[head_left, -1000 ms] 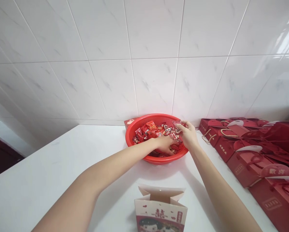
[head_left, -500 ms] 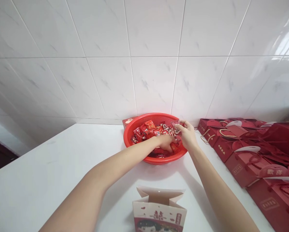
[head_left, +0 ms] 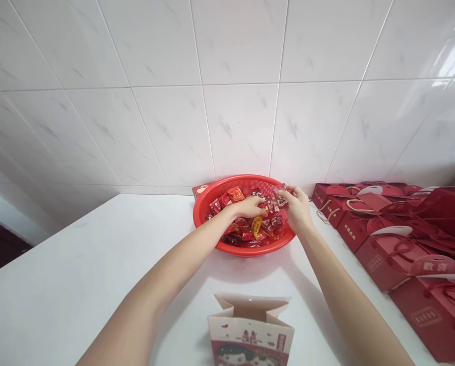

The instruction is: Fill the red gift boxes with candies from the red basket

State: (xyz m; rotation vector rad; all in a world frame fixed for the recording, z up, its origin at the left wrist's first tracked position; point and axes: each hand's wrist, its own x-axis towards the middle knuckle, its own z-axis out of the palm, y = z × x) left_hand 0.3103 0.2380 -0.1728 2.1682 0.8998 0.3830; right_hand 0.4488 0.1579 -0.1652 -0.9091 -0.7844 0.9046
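A red perforated basket (head_left: pixel 204 207) holds many small wrapped sweets (head_left: pixel 235 194), mostly red, with one yellow wrapper (head_left: pixel 256 225) among them. My left hand (head_left: pixel 250 207) reaches over the middle of the basket, thumb and fingers apart, touching the sweets; nothing is visibly gripped. At the basket's right rim, my right hand (head_left: pixel 298 207) pinches a red and white wrapped sweet (head_left: pixel 280 196). Nearer to me stands an open-topped paper box (head_left: pixel 251 330) with a printed figure on its front.
Rows of red gift boxes (head_left: pixel 376 259) with cord handles line the right side of the white table (head_left: pixel 98 264). A small red box (head_left: pixel 199 190) sits behind the basket's left rim. White tiled wall (head_left: pixel 238 127) rises behind.
My left hand has lifted and moved left and back from the basket's right part, uncovering the yellow wrapper. My right hand still holds its sweet near the rim.
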